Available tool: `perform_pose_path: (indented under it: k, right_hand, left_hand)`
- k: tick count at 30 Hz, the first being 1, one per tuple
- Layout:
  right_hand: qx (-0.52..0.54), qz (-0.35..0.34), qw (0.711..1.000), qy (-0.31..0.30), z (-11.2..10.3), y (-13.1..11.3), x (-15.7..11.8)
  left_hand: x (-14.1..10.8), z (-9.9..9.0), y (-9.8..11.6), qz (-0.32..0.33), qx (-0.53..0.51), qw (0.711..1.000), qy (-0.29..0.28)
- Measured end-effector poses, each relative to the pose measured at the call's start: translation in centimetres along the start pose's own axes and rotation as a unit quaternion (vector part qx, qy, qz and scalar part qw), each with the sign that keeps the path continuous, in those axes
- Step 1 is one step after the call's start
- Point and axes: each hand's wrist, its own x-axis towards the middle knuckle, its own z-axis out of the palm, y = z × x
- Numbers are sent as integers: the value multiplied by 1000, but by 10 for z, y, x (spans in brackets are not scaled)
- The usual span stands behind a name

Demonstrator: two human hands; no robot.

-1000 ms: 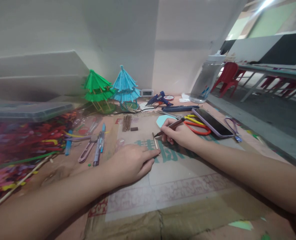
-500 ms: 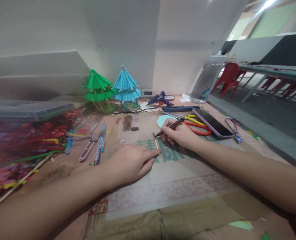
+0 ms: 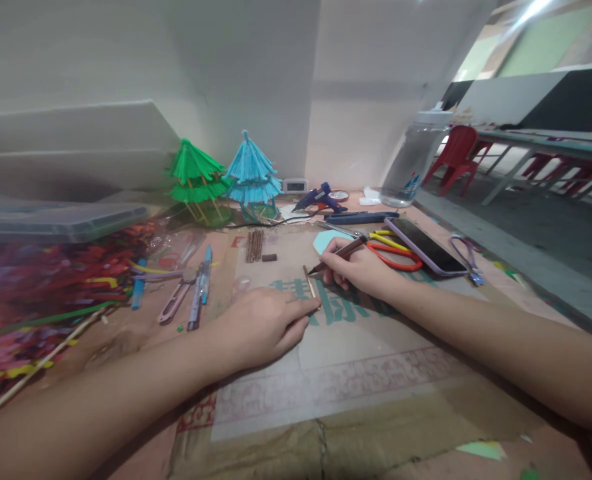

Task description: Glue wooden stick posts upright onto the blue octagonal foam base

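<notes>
My right hand [image 3: 351, 267] is closed on a brown marker [image 3: 346, 252], its tip at the far, darkened end of a thin wooden stick [image 3: 311, 283] lying on the printed cardboard sheet [image 3: 356, 340]. My left hand [image 3: 271, 327] presses the stick's near end with a fingertip; the marker cap [image 3: 269, 257] and a bundle of brown sticks [image 3: 255, 246] lie farther off, to the left.

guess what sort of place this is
Probably a craft room or classroom: a blue glue gun and a green, tiered, stick-built model sit on the pink worktop, with a red plastic chair at another table beyond.
</notes>
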Motion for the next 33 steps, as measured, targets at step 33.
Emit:
perform_pose_path:
  k: [33]
  right_hand:
    - [-18,27,999,-39,-1,-7,-2]
  left_hand:
    - [0,0,0,-2,7,1000,-1]
